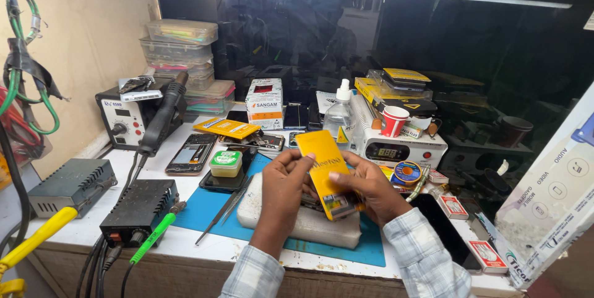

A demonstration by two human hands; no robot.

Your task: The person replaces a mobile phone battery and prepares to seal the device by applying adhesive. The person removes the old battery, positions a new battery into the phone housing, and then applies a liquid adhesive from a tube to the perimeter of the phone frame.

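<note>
Centre of frame: left hand (283, 181) and right hand (365, 186) both clamped on a flat yellow package (326, 171), above a white block (303, 224) on blue mat (204, 208)

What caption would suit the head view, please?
Both hands, left hand and right hand, hold a yellow packet above a blue mat.

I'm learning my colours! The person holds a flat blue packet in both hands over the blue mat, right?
Not quite: the flat packet is yellow, not blue. The head view shows the left hand and right hand both holding it over the blue mat.
</note>
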